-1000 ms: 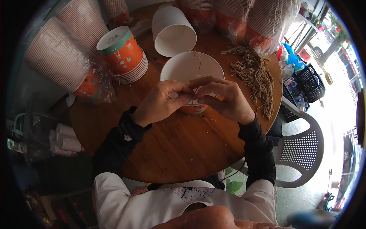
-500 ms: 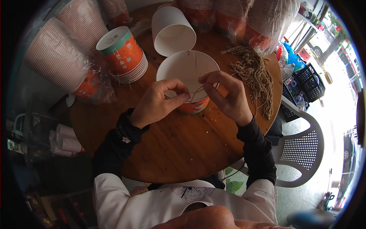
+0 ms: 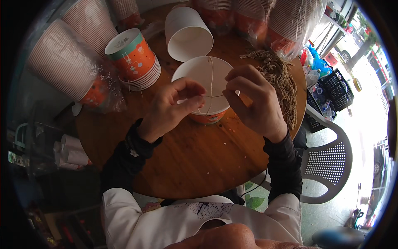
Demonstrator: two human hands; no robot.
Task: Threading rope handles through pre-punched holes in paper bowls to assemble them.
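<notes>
An open paper bucket, white inside and orange outside, stands on the round wooden table before me. A thin tan string runs from its far rim across the opening to the near rim. My left hand is closed in a pinch on the string at the near left of the rim. My right hand, over the right of the rim, pinches the other end, and the string is stretched between both hands. Whether there is a knot at the crossing is too small to tell.
A white bucket lies tipped behind the first. Upside-down orange buckets are stacked to the left, with plastic-wrapped stacks beyond. A heap of tan strings lies at the right. A grey plastic chair stands beside the table.
My right hand has moved outward to the right and pulled the string taut. The string over the opening has straightened. The bucket has shifted slightly.
</notes>
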